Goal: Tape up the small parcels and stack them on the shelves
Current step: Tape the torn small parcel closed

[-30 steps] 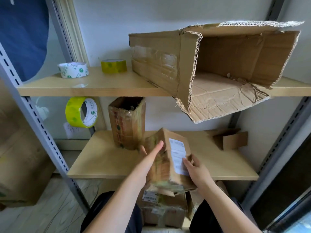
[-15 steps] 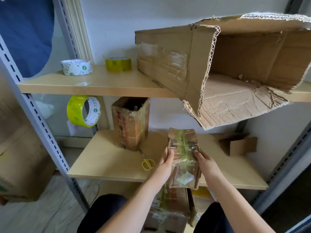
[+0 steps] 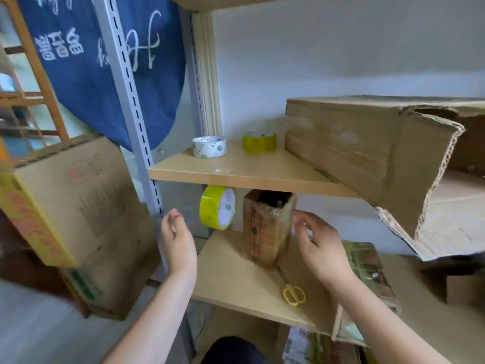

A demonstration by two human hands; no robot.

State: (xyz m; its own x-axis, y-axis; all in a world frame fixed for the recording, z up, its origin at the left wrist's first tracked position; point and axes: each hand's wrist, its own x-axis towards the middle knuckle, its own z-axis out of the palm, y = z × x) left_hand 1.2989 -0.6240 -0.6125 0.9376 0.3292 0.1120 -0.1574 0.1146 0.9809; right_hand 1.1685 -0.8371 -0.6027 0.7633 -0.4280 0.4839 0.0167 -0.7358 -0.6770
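A small taped parcel (image 3: 370, 274) lies flat on the lower shelf (image 3: 236, 279) at the right, partly over the front edge. My right hand (image 3: 320, 245) hovers to its left, fingers relaxed and empty, close to an upright open-topped small box (image 3: 266, 227). My left hand (image 3: 177, 243) is raised in front of the shelf's left end, empty, near a yellow tape roll (image 3: 217, 207) that hangs under the upper shelf (image 3: 236, 172). Yellow-handled scissors (image 3: 292, 292) lie on the lower shelf between my arms.
A white tape roll (image 3: 209, 146) and a yellow tape roll (image 3: 259, 141) sit on the upper shelf beside a large torn open carton (image 3: 367, 151). Stacked cartons (image 3: 70, 206) stand left of the grey upright (image 3: 131, 101). More parcels (image 3: 315, 348) lie below the shelf.
Both hands have let go of the small taped parcel, which now lies on the lower shelf at the right. The view has swung left and up, and my hands are raised and empty.
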